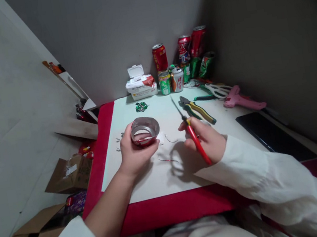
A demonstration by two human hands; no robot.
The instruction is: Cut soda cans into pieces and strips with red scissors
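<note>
A cut-open red can [145, 130] with a silvery inside is in my left hand [135, 154], its open end facing up toward me. My right hand [206, 139] is wrapped round scissors with red handles [198, 146], their blade pointing away over the white board. Below and between my hands lie thin curved metal strips [168, 160] on the board. Small silvery scraps [118, 144] lie to the left of my left hand. Yellow-and-black pliers [197, 110] rest just beyond my right hand.
Behind stand several drink cans [165, 83] and a wipes pack [141, 87]. Green metal pieces [141, 106] lie nearer. To the right are white-handled scissors [217, 91], a pink glue gun [241, 99] and a black phone [274, 136]. Cardboard boxes [68, 175] stand left of the red-covered table [178, 207].
</note>
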